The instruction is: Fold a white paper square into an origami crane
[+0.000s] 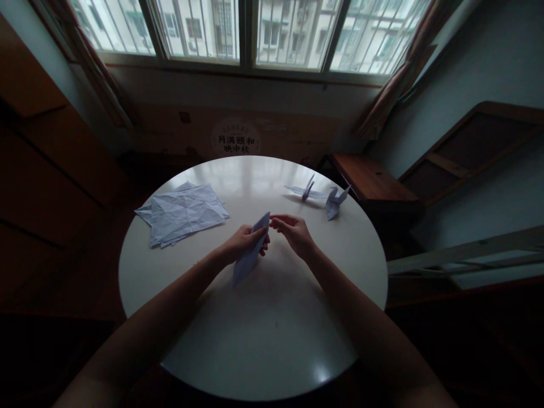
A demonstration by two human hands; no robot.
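A folded piece of pale paper (pixel 245 266), long and pointed at both ends, is tilted above the table. My left hand (pixel 243 241) grips it near the middle, thumb on the near face and fingers behind. Close to its upper tip is my right hand (pixel 293 231), thumb and fingers drawn together in a pinch. Whether an edge of the paper is between those fingertips is too small to tell. Two folded paper cranes stand beyond the right hand: one crane (pixel 306 191) seen edge-on, the other crane (pixel 334 203) with raised wings.
Creased paper sheets (pixel 187 212) lie stacked at the left of the round white table (pixel 263 340). A wooden bench (pixel 369 178) stands past the table's right edge. Behind are a printed cardboard panel (pixel 289 130) and barred windows (pixel 289 34).
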